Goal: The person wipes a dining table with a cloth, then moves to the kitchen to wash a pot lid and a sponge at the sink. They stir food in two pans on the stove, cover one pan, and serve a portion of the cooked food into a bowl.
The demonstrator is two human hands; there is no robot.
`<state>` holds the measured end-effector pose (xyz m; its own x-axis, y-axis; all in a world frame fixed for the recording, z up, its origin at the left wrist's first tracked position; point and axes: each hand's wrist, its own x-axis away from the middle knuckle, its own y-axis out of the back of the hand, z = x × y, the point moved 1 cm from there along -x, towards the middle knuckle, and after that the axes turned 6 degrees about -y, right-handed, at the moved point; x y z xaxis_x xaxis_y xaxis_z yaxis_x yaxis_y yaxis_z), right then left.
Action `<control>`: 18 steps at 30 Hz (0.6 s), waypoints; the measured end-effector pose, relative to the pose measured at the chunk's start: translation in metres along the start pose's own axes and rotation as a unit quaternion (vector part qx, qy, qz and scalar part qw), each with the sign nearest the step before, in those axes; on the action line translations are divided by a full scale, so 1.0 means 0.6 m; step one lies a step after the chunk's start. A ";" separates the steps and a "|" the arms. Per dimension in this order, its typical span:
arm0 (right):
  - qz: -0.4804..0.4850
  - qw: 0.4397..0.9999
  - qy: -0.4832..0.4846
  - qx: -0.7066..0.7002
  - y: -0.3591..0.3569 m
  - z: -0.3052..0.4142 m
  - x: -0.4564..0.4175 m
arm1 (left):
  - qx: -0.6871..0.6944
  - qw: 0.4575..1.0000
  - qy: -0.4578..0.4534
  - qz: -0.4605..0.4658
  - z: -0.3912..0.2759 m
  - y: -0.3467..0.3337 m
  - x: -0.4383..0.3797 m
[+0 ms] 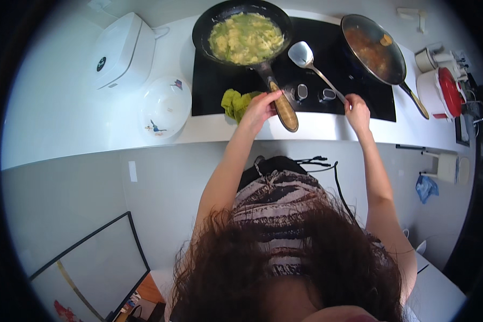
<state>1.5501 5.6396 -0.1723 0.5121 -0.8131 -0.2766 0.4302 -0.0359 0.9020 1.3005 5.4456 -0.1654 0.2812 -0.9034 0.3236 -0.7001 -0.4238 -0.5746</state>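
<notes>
My left hand (pixel 261 108) is at the wood-look handle of a black wok (pixel 203 38), its thumb on the handle's near side; how firmly the fingers close is hard to tell. Egg and green vegetable pieces in liquid (pixel 245 38) fill the wok's middle. My right hand (pixel 357 108) grips the end of a metal spatula (pixel 302 54), whose blade is held over the black cooktop (pixel 221 78), right of the wok. A green cloth (pixel 234 102) lies at the cooktop's front edge beside my left hand. Two control knobs (pixel 302 92) sit between my hands.
A lidded pan (pixel 373 52) with reddish food stands on the right. Left of the cooktop are a white bowl (pixel 167 106) and a white appliance (pixel 120 52). A white pot with a red lid (pixel 450 91) stands at the far right. The counter edge (pixel 209 136) runs before me.
</notes>
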 end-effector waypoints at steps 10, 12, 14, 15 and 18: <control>0.104 0.976 0.169 0.085 -0.061 0.041 -0.033 | -0.008 1.000 0.013 -0.001 -0.012 -0.007 0.007; 0.117 0.973 0.165 0.112 -0.075 0.032 -0.040 | -0.006 1.000 0.016 -0.005 -0.007 -0.004 0.005; 0.107 0.972 0.187 0.093 -0.073 0.038 -0.046 | -0.003 1.000 0.015 -0.007 -0.008 -0.003 0.006; 0.117 0.970 0.193 0.092 -0.074 0.038 -0.049 | 0.000 1.000 0.014 -0.006 -0.008 -0.003 0.008; 0.142 0.964 0.208 0.089 -0.071 0.037 -0.059 | 0.002 1.000 0.016 -0.007 -0.004 0.001 0.003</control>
<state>1.4969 5.6570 -0.1935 0.8598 -0.5035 -0.0855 0.1131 0.0245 0.9933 1.2991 5.4441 -0.1636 0.2705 -0.8949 0.3549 -0.6940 -0.4367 -0.5724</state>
